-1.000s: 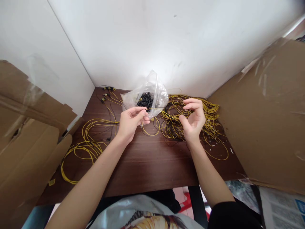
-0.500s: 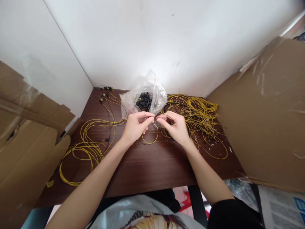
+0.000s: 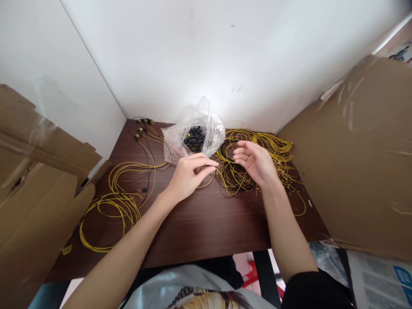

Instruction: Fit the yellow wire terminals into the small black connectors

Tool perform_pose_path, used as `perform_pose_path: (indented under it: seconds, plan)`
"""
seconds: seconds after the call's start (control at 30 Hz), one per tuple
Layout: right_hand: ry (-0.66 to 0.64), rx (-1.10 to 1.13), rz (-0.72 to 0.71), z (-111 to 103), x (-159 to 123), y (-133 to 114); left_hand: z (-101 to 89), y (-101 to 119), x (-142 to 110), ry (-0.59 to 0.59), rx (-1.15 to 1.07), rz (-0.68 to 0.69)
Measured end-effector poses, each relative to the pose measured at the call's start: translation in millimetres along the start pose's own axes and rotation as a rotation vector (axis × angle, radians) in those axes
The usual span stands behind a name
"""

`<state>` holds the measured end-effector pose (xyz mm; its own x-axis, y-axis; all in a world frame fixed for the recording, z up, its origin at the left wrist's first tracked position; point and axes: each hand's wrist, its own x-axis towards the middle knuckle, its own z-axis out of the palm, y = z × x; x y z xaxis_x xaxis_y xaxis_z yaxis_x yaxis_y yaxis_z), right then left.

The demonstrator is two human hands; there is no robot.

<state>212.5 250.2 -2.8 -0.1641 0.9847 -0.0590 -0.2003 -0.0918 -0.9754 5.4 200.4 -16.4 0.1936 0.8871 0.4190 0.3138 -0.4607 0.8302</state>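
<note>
My left hand (image 3: pixel 189 174) is closed in a pinch over the middle of the table, thumb and forefinger meeting on a thin yellow wire (image 3: pixel 206 185). Part of that wire curves out below the fingers. My right hand (image 3: pixel 257 163) is held apart to the right, fingers loosely spread and bent, with nothing visible in them. Under and behind it lies a tangled heap of yellow and black wires (image 3: pixel 234 176). Just beyond my left hand stands a clear plastic bag (image 3: pixel 214 133), open, with many small black parts (image 3: pixel 195 139) inside.
On the left of the brown table (image 3: pixel 206 231) lie coiled yellow wires (image 3: pixel 112 197), with black-and-yellow connectors (image 3: pixel 144 121) at the back. Cardboard sheets stand at the left (image 3: pixel 38 197) and right (image 3: pixel 350 163). A white wall (image 3: pixel 180 56) rises behind.
My right hand has let go of the wire at my left fingertips, moved to the right and opened. My left hand has shifted slightly right, still pinching.
</note>
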Motion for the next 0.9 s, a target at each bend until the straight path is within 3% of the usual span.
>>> perform_pose_path:
  seconds: [0.13,0.2,0.4,0.73,0.9]
  plan:
    - [-0.402,-0.031,0.25,14.8,-8.7,7.5,-0.6,1.1,-0.4,0.032,0.02,0.015]
    - [-0.465,-0.05,0.281,21.9,-12.1,11.9,-1.0,0.3,-0.3,0.06,0.038,0.014]
    - [-0.402,-0.057,0.239,27.9,-12.1,14.1,-0.3,-2.0,0.4,0.057,0.008,-0.022]
    - [-0.429,0.136,0.166,19.4,-8.9,10.7,-2.7,0.2,3.2,0.162,-0.302,-0.362]
    - [-0.43,0.15,0.145,18.4,-8.2,6.7,-1.1,-0.2,4.7,0.174,-0.398,-0.415]
